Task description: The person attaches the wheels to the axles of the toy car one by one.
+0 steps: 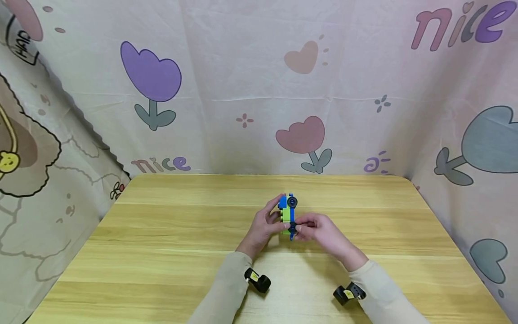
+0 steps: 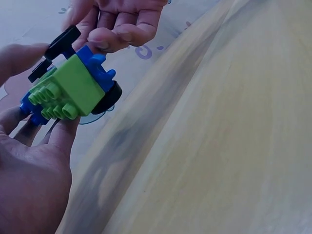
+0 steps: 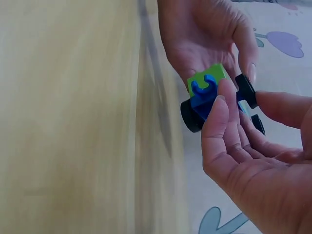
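A toy car [image 1: 286, 215] built of blocks is held up in front of me, tipped on its side, between both hands. Its bright green block [image 2: 73, 85] with round studs sits on a blue base [image 2: 95, 66] with a hook-shaped end. Black wheels [image 2: 63, 41] stick out at its sides. My left hand [image 1: 261, 227] grips the body, thumb on one side and fingers on the other. With thumb and curled fingers, my right hand [image 3: 258, 170] pinches the hook end near a black wheel [image 3: 246, 91]. Its fingers partly hide the base.
Below the hands lies a wooden table [image 1: 162, 270] with pale grain. A patterned cloth [image 1: 243, 67] hangs behind it and along both sides. Each sleeve has a small black camera [image 1: 258, 281] strapped at the wrist.
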A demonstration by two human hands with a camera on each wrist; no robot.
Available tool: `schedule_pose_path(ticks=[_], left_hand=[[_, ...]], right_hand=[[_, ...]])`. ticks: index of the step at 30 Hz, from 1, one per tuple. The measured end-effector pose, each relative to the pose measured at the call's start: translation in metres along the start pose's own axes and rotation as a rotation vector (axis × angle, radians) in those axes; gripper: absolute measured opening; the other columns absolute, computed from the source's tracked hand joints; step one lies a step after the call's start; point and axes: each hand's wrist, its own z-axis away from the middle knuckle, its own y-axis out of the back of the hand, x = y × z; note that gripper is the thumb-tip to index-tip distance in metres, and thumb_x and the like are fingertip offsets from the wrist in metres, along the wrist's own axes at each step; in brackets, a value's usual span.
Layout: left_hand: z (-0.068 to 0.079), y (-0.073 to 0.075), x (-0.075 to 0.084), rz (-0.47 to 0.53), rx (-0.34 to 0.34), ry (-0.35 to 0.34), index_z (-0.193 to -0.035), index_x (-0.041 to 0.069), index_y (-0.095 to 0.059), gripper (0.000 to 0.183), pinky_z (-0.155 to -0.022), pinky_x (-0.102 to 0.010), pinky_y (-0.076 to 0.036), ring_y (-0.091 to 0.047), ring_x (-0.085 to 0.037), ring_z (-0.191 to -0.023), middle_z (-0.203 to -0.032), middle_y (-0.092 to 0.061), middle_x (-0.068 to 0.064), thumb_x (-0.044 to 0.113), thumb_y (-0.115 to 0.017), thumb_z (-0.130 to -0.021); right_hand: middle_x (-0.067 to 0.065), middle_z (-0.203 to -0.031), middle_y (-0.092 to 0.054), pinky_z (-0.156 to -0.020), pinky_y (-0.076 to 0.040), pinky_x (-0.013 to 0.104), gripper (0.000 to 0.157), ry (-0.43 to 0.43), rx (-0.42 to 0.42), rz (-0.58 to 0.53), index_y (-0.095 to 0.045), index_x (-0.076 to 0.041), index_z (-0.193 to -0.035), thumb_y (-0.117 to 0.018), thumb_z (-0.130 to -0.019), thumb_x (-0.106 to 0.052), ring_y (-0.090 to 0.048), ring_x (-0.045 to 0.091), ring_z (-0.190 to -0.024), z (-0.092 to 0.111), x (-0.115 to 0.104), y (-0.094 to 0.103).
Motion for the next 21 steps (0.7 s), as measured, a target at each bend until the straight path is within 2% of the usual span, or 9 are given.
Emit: schedule_pose_path(ticks=[7, 14, 21], left_hand=[[0.0007, -0.0010, 0.0018, 0.029, 0.001, -0.002, -0.154, 0.018, -0.033, 0.082, -0.092, -0.032, -0.050, -0.050, -0.031, -0.123, -0.150, -0.035, -0.010, -0.008, -0.066, -0.084], [0.0006, -0.0014, 0.0024, 0.041, -0.002, 0.006, -0.155, 0.015, -0.031, 0.082, -0.093, -0.032, -0.050, -0.050, -0.031, -0.125, -0.151, -0.035, -0.013, -0.007, -0.067, -0.084], [0.0008, -0.0023, 0.0015, 0.062, -0.014, 0.020, -0.155, 0.016, -0.032, 0.083, -0.096, -0.035, -0.048, -0.046, -0.032, -0.130, -0.152, -0.033, -0.013, -0.010, -0.067, -0.084]], right_hand=[[0.020, -0.097, -0.066, -0.082, -0.055, 0.047, 0.030, 0.015, -0.005, -0.039, -0.056, 0.019, -0.117, -0.056, -0.098, -0.006, -0.066, 0.032, -0.087, -0.0013, 0.0017, -0.0016], [0.020, -0.098, -0.065, -0.080, -0.056, 0.041, 0.029, 0.050, -0.011, -0.036, -0.054, 0.021, -0.116, -0.054, -0.099, -0.003, -0.065, 0.028, -0.085, -0.0012, -0.0006, -0.0017], [0.021, -0.097, -0.065, -0.079, -0.056, 0.043, 0.025, 0.044, -0.020, -0.024, -0.055, 0.020, -0.113, -0.054, -0.099, -0.001, -0.065, 0.031, -0.085, -0.0005, 0.0006, -0.0004]])
